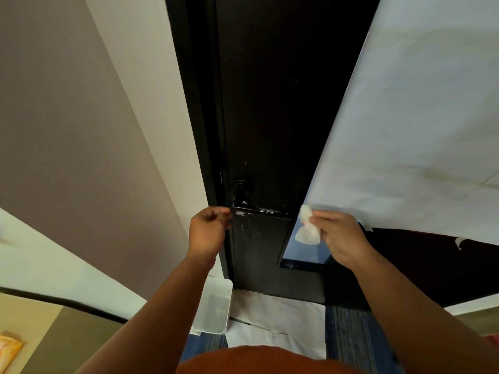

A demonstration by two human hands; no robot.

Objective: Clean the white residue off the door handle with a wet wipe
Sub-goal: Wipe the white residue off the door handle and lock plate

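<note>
Pinching the wipe (307, 228), the right hand (341, 236) likely needed firm strokes along the handle (260, 210), whose left end the left hand (209, 228) gripped.

door handle (259, 209) on the door (270, 103), left hand (208, 230) at its left end, wet wipe (307, 229) in right hand (340, 238) just right, bin (209, 323) on floor (351, 333) below

handle (259, 210) end behind left hand (208, 230), wipe (307, 230) partly inside right hand (343, 238)
</note>
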